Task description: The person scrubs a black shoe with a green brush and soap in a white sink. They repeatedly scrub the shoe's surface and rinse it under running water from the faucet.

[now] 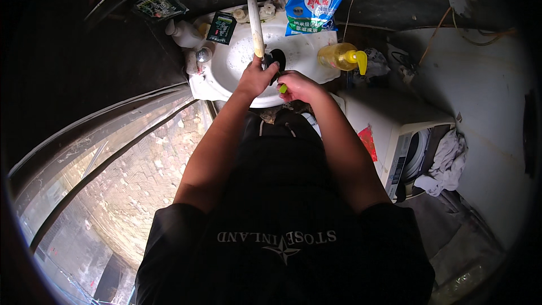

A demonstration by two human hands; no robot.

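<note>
Over the near side of a white washbasin (223,68), both hands are at work close together. My left hand (257,81) is closed on a dark, rounded object (276,56), whose exact kind does not show. Just to its right, my right hand (299,86) is wrapped round a thin tool with a bright green handle end (283,88); its working end is hidden by the fingers and the dark object. A long whitish faucet spout (256,25) reaches down from the back of the basin to just above my left hand.
A yellow pump bottle (342,57) and a blue detergent bag (314,7) stand right and behind. Left of the spout are a dark packet (221,27) and a white bottle (185,34). A front-loading washing machine (389,130) with white cloth (449,161) stands right.
</note>
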